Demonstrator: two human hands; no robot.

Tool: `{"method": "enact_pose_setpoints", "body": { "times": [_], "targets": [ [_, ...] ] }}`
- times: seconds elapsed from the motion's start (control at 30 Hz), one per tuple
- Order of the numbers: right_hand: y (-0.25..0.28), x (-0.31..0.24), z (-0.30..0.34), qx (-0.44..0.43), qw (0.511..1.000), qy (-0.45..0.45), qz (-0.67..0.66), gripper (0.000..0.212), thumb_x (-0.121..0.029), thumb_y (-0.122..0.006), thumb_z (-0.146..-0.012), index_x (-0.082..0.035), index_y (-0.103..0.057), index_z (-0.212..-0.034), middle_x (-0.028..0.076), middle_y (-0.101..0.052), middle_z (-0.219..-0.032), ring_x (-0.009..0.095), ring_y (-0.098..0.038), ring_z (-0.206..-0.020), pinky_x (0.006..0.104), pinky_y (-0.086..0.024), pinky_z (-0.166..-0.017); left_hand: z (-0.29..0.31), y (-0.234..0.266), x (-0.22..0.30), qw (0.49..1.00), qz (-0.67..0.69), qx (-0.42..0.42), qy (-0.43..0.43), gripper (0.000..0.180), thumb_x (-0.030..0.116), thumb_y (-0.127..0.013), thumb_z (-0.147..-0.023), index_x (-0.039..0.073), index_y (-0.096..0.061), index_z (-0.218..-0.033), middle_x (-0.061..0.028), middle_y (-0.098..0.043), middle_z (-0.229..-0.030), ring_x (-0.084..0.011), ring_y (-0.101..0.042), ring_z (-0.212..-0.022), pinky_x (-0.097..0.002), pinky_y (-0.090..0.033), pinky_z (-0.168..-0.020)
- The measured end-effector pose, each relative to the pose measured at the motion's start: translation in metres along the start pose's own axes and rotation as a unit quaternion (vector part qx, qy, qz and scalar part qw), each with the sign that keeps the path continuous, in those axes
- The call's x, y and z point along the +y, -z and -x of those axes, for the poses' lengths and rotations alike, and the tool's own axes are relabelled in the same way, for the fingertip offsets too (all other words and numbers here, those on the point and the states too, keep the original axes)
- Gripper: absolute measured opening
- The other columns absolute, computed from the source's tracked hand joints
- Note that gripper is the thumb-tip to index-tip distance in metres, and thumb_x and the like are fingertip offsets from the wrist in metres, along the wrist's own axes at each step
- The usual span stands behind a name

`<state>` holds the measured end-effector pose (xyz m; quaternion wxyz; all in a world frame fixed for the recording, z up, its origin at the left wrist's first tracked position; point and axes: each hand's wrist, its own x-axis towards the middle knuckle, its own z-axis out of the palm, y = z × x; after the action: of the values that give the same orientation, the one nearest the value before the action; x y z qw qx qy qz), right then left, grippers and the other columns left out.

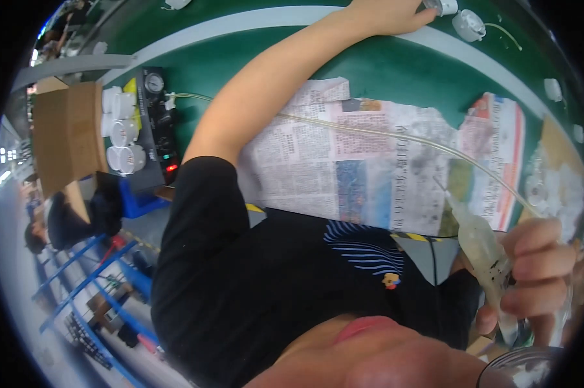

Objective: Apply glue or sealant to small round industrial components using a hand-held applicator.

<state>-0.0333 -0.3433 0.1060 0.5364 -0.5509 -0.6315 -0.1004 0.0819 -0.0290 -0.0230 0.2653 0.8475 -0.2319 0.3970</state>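
Observation:
My right hand point(541, 275) is closed around a translucent dispensing syringe point(478, 242), whose thin needle points up and left over the newspaper. A clear hose point(376, 132) arcs across to this hand from a black box with a pressure gauge point(154, 126). Stretched far across the green bench, my left hand point(390, 14) has its fingers closed on a small white round cup-like part point(443, 6), cut off by the upper edge. Just right of it lies a similar white round part point(468, 26) with a thin pale lead.
Newspaper sheets point(298, 158) cover the bench's near side. White round parts point(125, 132) stand stacked beside the gauge box, near a cardboard box point(68, 136). More small white parts point(552, 90) lie at the far right. Blue metal frames point(101, 284) stand at lower left.

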Motion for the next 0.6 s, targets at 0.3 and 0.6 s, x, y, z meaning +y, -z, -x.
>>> {"method": "enact_pose_setpoints", "body": {
  "times": [0.3,0.6],
  "targets": [
    [0.022,-0.027,0.004,-0.079,0.985,-0.146,0.039,0.044,-0.022,-0.086,-0.068,-0.019,-0.060,-0.102,0.006,-0.049,-0.108,0.024,-0.049,-0.090,0.0350,-0.042,-0.073,-0.005,-0.002,0.014,0.989,-0.101,-0.101,0.043,0.043,0.033,-0.067,-0.094,0.011,-0.062,-0.131,-0.0132,-0.064,-0.119,-0.0329,-0.054,-0.122,-0.0597,-0.030,-0.113],
    [0.035,-0.046,-0.003,-0.086,0.964,-0.245,0.065,0.050,-0.016,-0.088,-0.064,-0.020,-0.058,-0.103,0.004,-0.045,-0.109,0.024,-0.050,-0.085,0.0335,-0.045,-0.070,-0.013,-0.001,0.017,0.987,-0.101,-0.119,0.036,0.047,0.024,-0.072,-0.087,0.009,-0.061,-0.131,-0.0152,-0.064,-0.121,-0.0357,-0.057,-0.118,-0.0542,-0.035,-0.110]
  ]
}}
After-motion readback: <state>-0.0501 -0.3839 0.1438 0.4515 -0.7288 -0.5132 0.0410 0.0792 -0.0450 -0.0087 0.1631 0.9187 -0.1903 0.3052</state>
